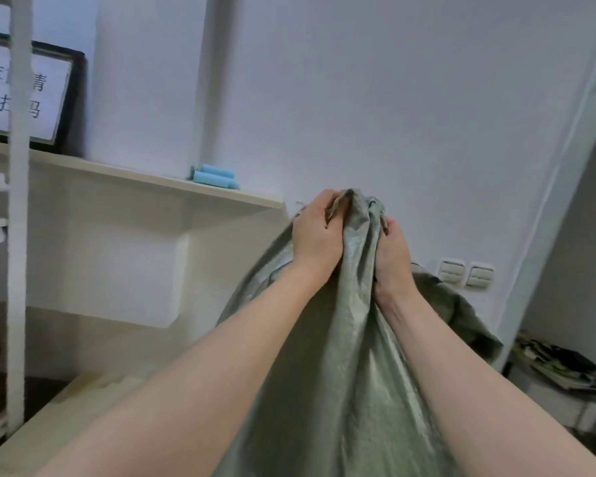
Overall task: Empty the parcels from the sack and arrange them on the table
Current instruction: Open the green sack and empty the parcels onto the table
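Nearest to us, the left forearm (221, 373) and right forearm (461, 373) reach up and forward on either side of the sack (351, 373). The grey-green sack hangs between them and fills the lower middle of the view. Its lower end falls below the frame. No parcels show, so we cannot tell how many remain inside or where they sit.

The counter (59, 418) shows only as a pale strip at lower left. The sack hides the rest of it. Risk 1: parcels released now would land unseen, and any near the edge could slide to the floor.

Further up, the left hand (315, 232) and right hand (393, 256) grip the gathered top of the sack. The fingers (324, 201) are curled tight into the bunched fabric, and the right hand's likewise. We cannot tell whether this gathered end is the mouth or the base. Risk 2: the weave looks slick, and a shifting load could pull it out of the grip. Risk 3: if the load drops in one mass, parcels could pile up or bounce rather than spread.

Beyond the hands, a shelf (152, 177) carries blue rolls (214, 175) near its end. Risk 4: a swing to the left could sweep them off. Wall sockets (467, 273) lie behind the sack to the right.
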The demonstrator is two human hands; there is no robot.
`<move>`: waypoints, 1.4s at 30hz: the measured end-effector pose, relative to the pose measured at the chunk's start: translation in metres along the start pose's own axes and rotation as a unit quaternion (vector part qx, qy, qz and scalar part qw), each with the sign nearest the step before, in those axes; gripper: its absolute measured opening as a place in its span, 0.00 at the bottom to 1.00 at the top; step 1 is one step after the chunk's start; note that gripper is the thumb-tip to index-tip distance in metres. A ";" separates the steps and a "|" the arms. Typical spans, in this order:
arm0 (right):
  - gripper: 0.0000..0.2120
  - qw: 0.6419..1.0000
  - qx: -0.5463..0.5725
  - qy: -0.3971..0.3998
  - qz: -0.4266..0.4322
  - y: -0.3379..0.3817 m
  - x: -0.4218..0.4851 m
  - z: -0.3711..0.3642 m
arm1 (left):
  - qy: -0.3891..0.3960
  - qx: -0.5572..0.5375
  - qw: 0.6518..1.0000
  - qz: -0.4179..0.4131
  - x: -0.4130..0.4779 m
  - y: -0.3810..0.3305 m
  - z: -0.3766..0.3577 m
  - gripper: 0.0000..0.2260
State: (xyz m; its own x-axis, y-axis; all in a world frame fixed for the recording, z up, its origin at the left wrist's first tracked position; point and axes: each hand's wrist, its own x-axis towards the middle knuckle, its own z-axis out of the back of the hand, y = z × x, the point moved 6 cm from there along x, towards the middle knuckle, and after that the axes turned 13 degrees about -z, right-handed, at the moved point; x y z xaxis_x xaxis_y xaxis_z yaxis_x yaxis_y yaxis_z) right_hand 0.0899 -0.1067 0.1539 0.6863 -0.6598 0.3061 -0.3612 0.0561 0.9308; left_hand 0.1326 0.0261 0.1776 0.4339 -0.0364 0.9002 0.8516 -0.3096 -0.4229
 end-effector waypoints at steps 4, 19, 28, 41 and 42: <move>0.07 0.943 -0.331 -0.005 -0.032 -0.053 0.019 0.023 | 0.156 0.297 0.937 0.098 -0.038 0.075 -0.008 0.09; 0.52 0.644 -0.751 -0.136 0.051 -0.057 0.012 0.089 | 0.342 0.409 0.830 0.163 -0.073 0.099 0.012 0.50; 0.34 0.745 -0.607 -0.001 -0.277 -0.118 -0.011 0.122 | 0.314 0.487 0.741 0.340 -0.099 0.094 0.055 0.60; 0.07 0.973 -0.110 -0.116 -0.164 -0.104 -0.010 0.068 | -0.004 0.182 0.948 0.261 -0.072 0.071 0.020 0.10; 0.06 0.979 -0.093 -0.097 -0.155 -0.102 -0.011 0.059 | -0.019 0.124 0.966 0.227 -0.066 0.069 0.014 0.08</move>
State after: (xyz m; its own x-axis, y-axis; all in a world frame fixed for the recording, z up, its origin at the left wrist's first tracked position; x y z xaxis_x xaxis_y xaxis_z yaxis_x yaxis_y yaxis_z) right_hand 0.0823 -0.1497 0.0436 0.6050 -0.7959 -0.0247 -0.0210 -0.0470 0.9987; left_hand 0.1669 0.0209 0.0872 0.7861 -0.0783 0.6131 0.6127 -0.0318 -0.7897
